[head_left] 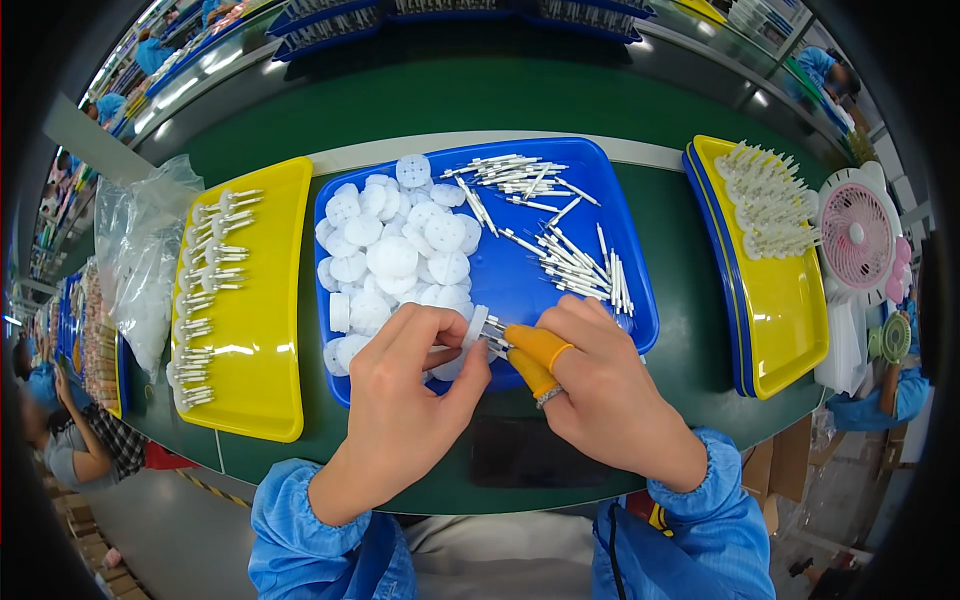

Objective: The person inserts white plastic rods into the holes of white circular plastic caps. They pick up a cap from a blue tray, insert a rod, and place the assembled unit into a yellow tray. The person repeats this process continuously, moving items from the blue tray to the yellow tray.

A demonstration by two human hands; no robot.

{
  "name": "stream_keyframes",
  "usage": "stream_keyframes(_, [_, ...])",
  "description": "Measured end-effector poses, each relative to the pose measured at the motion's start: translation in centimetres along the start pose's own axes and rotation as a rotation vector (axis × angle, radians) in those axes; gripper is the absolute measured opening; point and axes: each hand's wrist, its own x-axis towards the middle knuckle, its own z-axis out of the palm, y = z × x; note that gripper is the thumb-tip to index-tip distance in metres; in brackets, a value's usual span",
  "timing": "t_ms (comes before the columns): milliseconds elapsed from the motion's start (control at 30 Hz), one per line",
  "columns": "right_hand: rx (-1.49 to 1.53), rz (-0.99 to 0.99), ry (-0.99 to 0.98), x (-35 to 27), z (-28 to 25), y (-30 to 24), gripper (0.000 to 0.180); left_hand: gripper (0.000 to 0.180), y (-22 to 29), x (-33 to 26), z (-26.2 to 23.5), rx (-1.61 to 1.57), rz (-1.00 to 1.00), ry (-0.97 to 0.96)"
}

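Over the near edge of the blue tray (500,272), my left hand (405,395) pinches a white round disc (477,326), held on edge. My right hand (612,385), with yellow finger cots on two fingers, grips thin white pins with metal ends (494,340) against the disc's right face. How far they sit in the disc is hidden by my fingertips. A heap of white discs with small holes (390,258) fills the tray's left side. Loose white pins (585,265) lie in groups on its right side.
Left, a yellow tray (268,340) holds a row of discs with pins (207,290), beside a clear plastic bag (145,270). Right, stacked trays topped by a yellow one (790,350) carry similar pieces (765,205); a pink fan (857,235) stands beyond. A dark flat object (525,455) lies near me.
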Motion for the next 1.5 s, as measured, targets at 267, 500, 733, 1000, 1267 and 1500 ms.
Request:
stream_keyframes(267, [0.030,0.034,0.011,-0.1,-0.1,0.0,0.028,0.015,-0.1,0.2,-0.2,-0.065,-0.042,-0.033])
stream_keyframes(500, [0.009,-0.003,0.044,0.1,0.8,-0.2,0.026,0.016,-0.1,0.0,0.0,-0.054,-0.032,-0.035])
stream_keyframes(733, [0.113,0.030,0.174,0.1,1.7,-0.7,0.045,0.020,-0.2,-0.4,-0.1,0.030,0.042,-0.036])
stream_keyframes(1000, [0.121,0.070,0.246,-0.3,2.7,-0.9,0.041,0.021,-0.2,-1.1,0.7,0.076,0.041,-0.072])
stream_keyframes(1267, [0.050,0.192,0.245,1.4,0.9,1.0,0.017,0.017,-1.1,0.0,-1.8,0.165,0.072,0.199])
stream_keyframes(1500, [-0.326,0.433,0.152,-0.8,0.3,3.9,0.019,0.017,-8.0,0.5,-10.8,0.471,-0.083,0.573])
